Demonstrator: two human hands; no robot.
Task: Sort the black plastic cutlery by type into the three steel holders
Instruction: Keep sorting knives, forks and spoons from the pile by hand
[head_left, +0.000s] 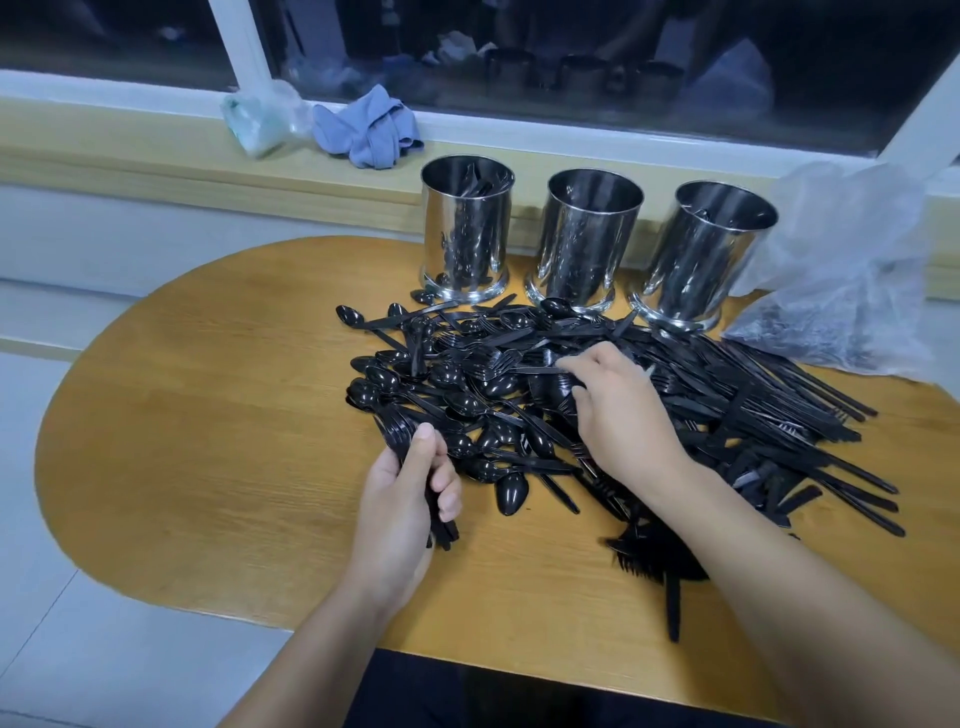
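Rounded wooden bench (182, 441) under a dark window, three shiny steel cylinder holders (584, 241) lined up along the back edge, some cutlery in the left one. A big heap of black plastic cutlery (675, 405) sprawls just in front of them. My left hand (402, 512) grips a bundle of black plastic forks (397, 434); my right hand (623, 410) is down in the pile, fingers pinching a single piece. Crumpled clear plastic bag (841, 270) at right.

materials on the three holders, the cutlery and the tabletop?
Left holder, middle holder and right holder: polished steel by the look, mirror reflections on the walls.
Cutlery pile: glossy black plastic, seemingly; thin, with sharp highlights on the spoon bowls.
Tabletop: wood or wood-look laminate, visible grain, satin sheen; cannot tell which.
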